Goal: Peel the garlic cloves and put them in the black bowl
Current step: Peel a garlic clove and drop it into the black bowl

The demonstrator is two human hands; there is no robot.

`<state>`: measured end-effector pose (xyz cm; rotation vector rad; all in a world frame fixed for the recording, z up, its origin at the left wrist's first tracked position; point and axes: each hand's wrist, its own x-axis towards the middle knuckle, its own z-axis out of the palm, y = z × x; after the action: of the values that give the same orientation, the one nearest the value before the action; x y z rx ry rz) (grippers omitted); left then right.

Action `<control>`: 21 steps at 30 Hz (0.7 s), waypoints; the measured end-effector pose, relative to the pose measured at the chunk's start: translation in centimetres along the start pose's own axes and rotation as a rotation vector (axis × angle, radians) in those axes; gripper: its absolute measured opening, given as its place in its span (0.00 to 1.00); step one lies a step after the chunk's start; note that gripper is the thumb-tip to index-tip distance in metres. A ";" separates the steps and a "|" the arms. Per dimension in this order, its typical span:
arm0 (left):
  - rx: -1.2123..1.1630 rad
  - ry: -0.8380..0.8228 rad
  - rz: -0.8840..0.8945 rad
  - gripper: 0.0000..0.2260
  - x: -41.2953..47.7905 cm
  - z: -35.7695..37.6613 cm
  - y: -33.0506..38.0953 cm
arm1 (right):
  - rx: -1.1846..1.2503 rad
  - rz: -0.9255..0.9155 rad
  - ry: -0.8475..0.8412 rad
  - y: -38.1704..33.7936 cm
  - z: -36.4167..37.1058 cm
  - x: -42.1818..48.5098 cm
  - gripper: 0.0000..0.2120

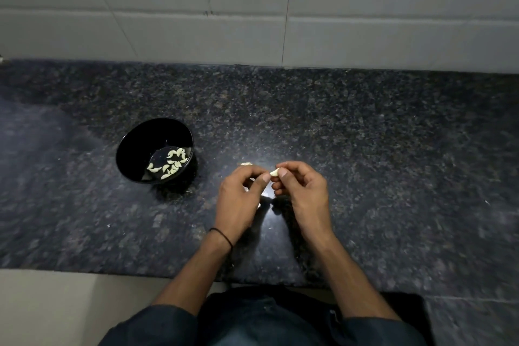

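Here, both hands meet above the dark granite counter (365,135); the left hand (238,199) and right hand (303,191) pinch one garlic clove (274,172) between thumbs and curled fingers; the black bowl (140,143), well to their left, holds peeled cloves (171,163).

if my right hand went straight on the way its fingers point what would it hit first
Its fingers point left, so the right hand would first meet the left hand, which pinches the same garlic clove. The black bowl sits farther left, though not clearly on that line.
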<state>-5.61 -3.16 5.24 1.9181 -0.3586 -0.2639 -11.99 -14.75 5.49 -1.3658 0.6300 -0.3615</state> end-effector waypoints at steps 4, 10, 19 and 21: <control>0.021 0.058 -0.071 0.03 -1.0 0.9 0.2 | -0.028 -0.005 -0.031 0.3 -1.3 -0.6 0.04; -0.161 0.075 -0.184 0.05 -2.5 1.7 0.8 | 0.020 0.012 -0.077 0.6 -2.4 -0.9 0.02; -0.424 0.137 -0.333 0.06 -2.8 0.6 1.5 | 0.192 0.073 -0.020 0.0 -2.4 -0.6 0.05; -0.305 0.154 -0.259 0.05 -2.5 -0.1 1.0 | 0.182 0.063 -0.011 -0.4 -2.6 -0.2 0.05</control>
<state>-8.01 -2.55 6.28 1.6678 0.0345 -0.3189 -13.70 -16.80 5.73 -1.1714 0.6142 -0.3518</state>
